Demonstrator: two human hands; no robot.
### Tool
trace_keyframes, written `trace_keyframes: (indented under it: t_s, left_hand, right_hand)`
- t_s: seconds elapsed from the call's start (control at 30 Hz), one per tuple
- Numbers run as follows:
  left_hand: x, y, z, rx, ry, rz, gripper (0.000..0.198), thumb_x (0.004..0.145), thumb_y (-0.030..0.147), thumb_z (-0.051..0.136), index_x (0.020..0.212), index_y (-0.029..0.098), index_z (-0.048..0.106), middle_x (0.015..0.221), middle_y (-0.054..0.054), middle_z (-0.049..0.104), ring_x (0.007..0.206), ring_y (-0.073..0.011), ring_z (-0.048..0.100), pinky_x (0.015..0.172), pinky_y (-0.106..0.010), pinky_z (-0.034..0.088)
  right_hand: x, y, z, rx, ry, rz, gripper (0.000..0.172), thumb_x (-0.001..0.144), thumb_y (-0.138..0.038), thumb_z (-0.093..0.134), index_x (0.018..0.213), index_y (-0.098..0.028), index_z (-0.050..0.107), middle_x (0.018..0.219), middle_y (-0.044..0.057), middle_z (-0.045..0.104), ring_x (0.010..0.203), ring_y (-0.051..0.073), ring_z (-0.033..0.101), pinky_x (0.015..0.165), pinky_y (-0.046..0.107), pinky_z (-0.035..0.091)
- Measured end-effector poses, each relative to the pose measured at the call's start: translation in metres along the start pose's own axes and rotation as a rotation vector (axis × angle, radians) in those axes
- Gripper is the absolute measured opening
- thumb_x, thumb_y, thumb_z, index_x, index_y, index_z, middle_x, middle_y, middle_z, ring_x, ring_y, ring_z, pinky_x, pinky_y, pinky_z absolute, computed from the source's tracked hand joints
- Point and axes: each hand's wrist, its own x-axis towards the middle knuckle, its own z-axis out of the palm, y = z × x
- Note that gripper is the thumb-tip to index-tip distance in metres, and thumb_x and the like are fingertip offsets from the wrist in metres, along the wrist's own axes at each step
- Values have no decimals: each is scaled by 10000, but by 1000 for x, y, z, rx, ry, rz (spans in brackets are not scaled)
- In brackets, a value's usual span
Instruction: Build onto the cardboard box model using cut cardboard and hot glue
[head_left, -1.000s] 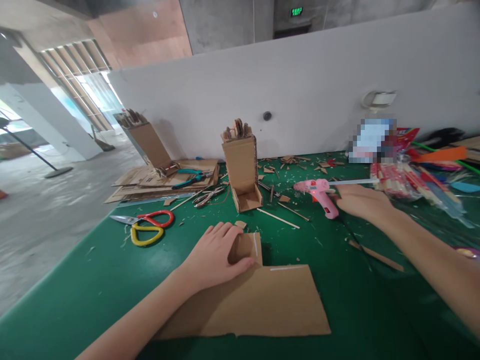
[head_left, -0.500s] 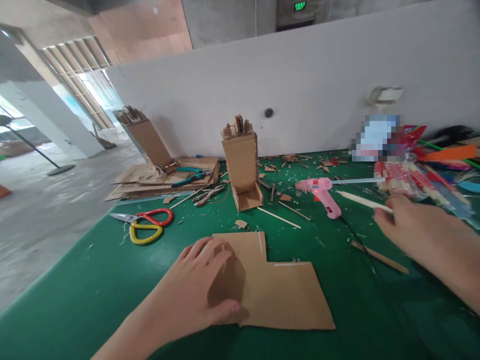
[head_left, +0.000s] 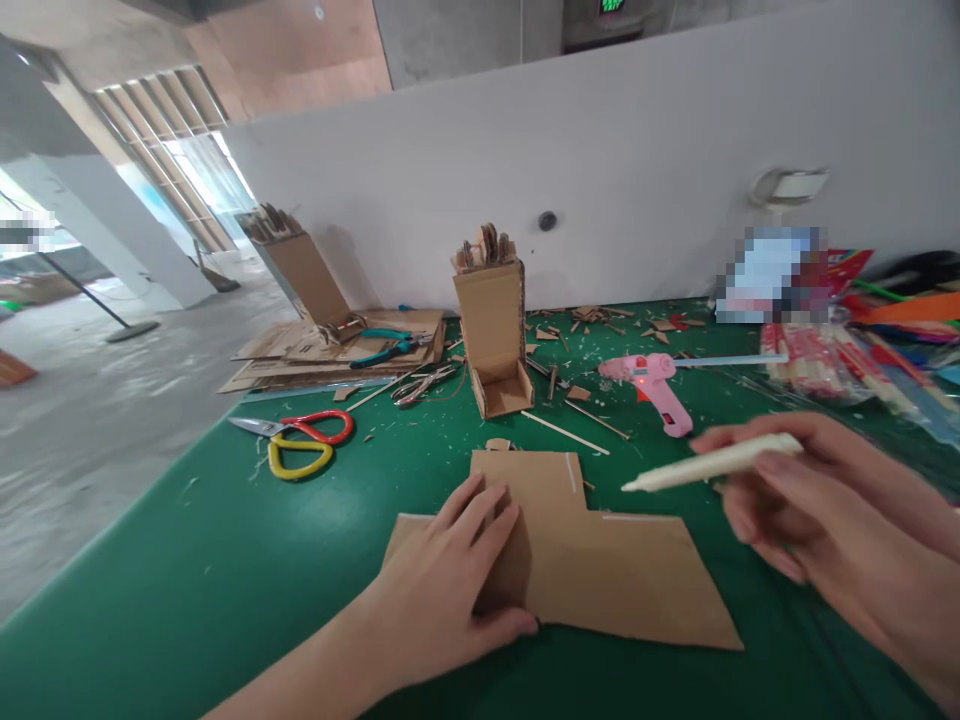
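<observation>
My left hand (head_left: pixel 450 570) lies with fingers spread on a flat piece of brown cardboard (head_left: pixel 615 580). The cardboard has a raised middle part with steps cut at its corners, and white lines run along some of those edges. In my right hand (head_left: pixel 832 520) is a cream-white marker pen (head_left: pixel 712 465), gripped between thumb and fingers. Its pointed tip faces left, above the table and to the right of the cardboard's raised part. Beyond the cardboard stands an upright cardboard holder (head_left: pixel 491 320) with layered pieces at its top.
Red-and-yellow scissors (head_left: pixel 304 445) lie at the left. A pink glue gun (head_left: pixel 656 385) with a glue stick lies at the right. Teal pliers (head_left: pixel 390 345) rest by stacked cardboard (head_left: pixel 255 360). Wood sticks and scraps litter the green table (head_left: pixel 300 560), backed by a white wall.
My right hand has come nearer and turned, so the pen's tip now points toward the cardboard. The cardboard and my left hand have shifted right, showing the cardboard's left part.
</observation>
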Motion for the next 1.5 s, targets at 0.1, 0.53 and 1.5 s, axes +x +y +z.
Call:
trace_keyframes:
  t_s: [0.1,0.53,1.5]
  left_hand:
    - [14,7,4,-15,67,7,774,794,652,476,1390,164,403,1458,-131,396,1390,-349,242,1029,-536,398]
    - [13,26,20,-30,208,61,666,811,655,424,1260,176,533,1322,-114,551,1268,-335,436,1027,-507,403]
    - [10,25,26,48,314,125,472,848,456,468,1199,156,570,1288,-92,590,1184,-295,516,970,-462,462]
  right_hand:
    - [21,-14,32,347,-84,-3,175,825,-413,597,812,-250,533,871,41,649,476,115,512,344,246,370]
    - [68,16,98,527,-406,70,249,775,-385,680,955,-214,661,556,-75,410,451,53,313,422,220,257]
    - [53,42,108,-85,-655,-28,185,864,-358,531,772,-199,501,676,-2,617,564,119,613,461,206,444]
